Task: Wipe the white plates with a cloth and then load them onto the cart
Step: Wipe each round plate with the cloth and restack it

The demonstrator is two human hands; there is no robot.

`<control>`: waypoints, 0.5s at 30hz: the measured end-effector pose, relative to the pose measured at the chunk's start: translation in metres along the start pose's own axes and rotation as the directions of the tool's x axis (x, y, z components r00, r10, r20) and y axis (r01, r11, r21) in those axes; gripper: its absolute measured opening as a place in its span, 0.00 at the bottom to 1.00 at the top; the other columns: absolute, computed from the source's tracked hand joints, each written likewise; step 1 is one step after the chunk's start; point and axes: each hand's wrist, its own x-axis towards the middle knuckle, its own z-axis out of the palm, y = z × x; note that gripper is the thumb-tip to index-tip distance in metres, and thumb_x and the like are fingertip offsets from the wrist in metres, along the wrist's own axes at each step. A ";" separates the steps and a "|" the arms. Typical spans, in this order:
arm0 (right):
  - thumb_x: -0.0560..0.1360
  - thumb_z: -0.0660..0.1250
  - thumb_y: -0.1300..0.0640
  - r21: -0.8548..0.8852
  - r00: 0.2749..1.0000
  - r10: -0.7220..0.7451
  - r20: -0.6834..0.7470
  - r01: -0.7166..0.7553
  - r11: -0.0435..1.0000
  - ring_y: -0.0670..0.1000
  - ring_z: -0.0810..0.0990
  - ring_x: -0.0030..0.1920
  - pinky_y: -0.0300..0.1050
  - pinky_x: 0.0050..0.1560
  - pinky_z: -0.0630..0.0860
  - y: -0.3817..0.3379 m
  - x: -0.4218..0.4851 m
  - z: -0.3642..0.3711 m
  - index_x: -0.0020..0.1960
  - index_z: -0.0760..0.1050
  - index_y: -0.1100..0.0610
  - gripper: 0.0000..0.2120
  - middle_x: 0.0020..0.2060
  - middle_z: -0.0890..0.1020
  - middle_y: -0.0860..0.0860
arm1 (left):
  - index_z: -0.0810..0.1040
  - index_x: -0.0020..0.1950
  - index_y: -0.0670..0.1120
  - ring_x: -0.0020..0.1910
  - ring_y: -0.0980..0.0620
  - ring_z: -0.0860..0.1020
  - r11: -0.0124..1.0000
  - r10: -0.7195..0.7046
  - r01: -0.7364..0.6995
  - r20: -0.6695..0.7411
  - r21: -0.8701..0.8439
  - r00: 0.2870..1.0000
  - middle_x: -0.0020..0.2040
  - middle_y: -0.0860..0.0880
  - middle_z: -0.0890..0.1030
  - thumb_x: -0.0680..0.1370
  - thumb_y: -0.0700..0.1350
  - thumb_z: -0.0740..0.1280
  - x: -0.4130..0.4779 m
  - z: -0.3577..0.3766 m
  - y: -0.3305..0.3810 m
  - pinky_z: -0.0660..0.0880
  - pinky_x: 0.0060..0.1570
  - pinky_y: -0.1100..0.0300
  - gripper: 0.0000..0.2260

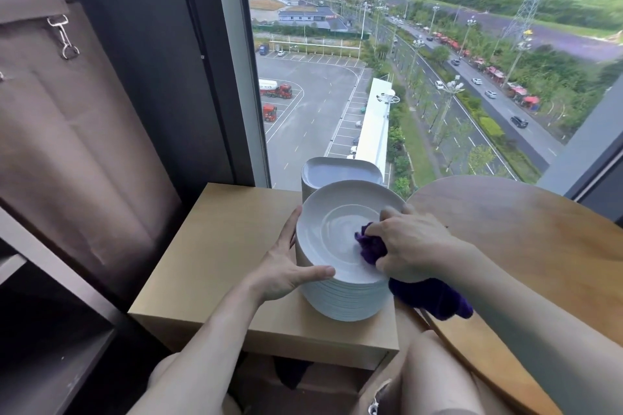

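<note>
Pale wood tops the low cabinet [215, 246]. On it the stack of round white plates [344, 303] stands toward the front right corner, close to the front edge at 6 o'clock of the stack. At 9 o'clock a broad stretch of cabinet top runs out to the left edge. Past that edge hang a brown fabric panel [67, 145] and, lower, a dark shelf unit [50, 330]. At 12 o'clock a stack of square white plates [340, 170] sits just behind the round ones, whether touching I cannot tell, with the window [337, 61] glass right behind it. At 3 o'clock the curved edge of a round wooden table [522, 229] comes in just beside the stack, so room on that side is tight. The top plate [333, 232] lies level between the two hands. The left hand [290, 266] is flat and unclenched. Its fingers are stretched along the rim at 9 o'clock and its thumb is laid over the near rim at about 7 o'clock, steadying the plate. The right hand [411, 246] is clenched around a purple cloth [371, 246], pressing a bunched wad of it onto the plate's well at about 4 o'clock. The cloth's loose tail hangs from under the wrist, past the rim, over the gap beside the table.
</note>
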 end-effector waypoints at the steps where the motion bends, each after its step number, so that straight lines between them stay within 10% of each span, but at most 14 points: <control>1: 0.73 0.63 0.46 -0.016 0.999 0.031 -0.031 -0.031 0.999 0.53 0.64 0.51 0.53 0.49 0.68 0.006 0.003 0.000 0.61 0.74 0.42 0.16 0.49 0.67 0.47 | 0.48 0.78 0.76 0.74 0.73 0.60 1.000 0.000 0.000 0.003 -0.002 1.000 0.65 0.81 0.63 0.62 0.58 0.86 0.000 0.000 0.000 0.58 0.77 0.60 0.58; 11: 0.70 0.57 0.41 0.015 0.969 0.133 -0.208 -0.133 0.991 0.60 0.67 0.63 0.58 0.58 0.67 -0.004 0.043 0.007 0.66 0.73 0.47 0.27 0.65 0.71 0.52 | 0.45 0.79 0.74 0.77 0.67 0.59 0.999 -0.034 0.034 0.020 -0.012 0.999 0.71 0.75 0.62 0.62 0.59 0.86 -0.003 0.001 0.006 0.58 0.80 0.54 0.60; 15: 0.72 0.58 0.39 -0.014 0.967 0.098 -0.234 -0.104 0.994 0.61 0.66 0.65 0.59 0.59 0.65 -0.005 0.047 0.012 0.68 0.72 0.47 0.26 0.68 0.70 0.52 | 0.42 0.82 0.68 0.64 0.83 0.64 0.997 -0.058 0.061 0.043 -0.052 0.997 0.61 0.85 0.67 0.69 0.51 0.84 -0.004 0.004 0.005 0.67 0.64 0.77 0.59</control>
